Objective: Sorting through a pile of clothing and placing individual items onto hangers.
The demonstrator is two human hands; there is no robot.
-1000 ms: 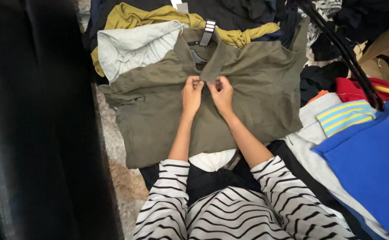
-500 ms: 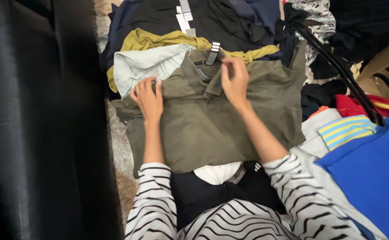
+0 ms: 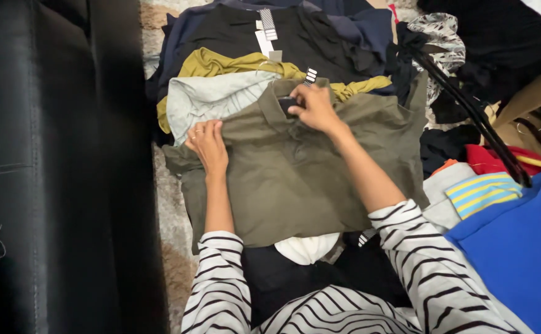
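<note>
An olive green collared shirt (image 3: 295,179) lies spread flat in front of me on a heap of clothes. My left hand (image 3: 207,143) presses flat on its left shoulder, fingers together, a ring on one finger. My right hand (image 3: 312,106) pinches the shirt's collar near the neck label. My sleeves are black-and-white striped.
A light grey garment (image 3: 211,98) and a mustard one (image 3: 221,62) lie under the shirt's top edge, black clothes (image 3: 307,37) beyond. A black leather surface (image 3: 54,167) fills the left. Black hangers (image 3: 468,105), a red garment, a striped yellow-blue cloth (image 3: 484,192) and blue fabric (image 3: 524,247) lie right.
Both hands left the shirt's front middle. The left moved out to the left shoulder and stayed flat; the right rose to the collar and now pinches it near the label.
</note>
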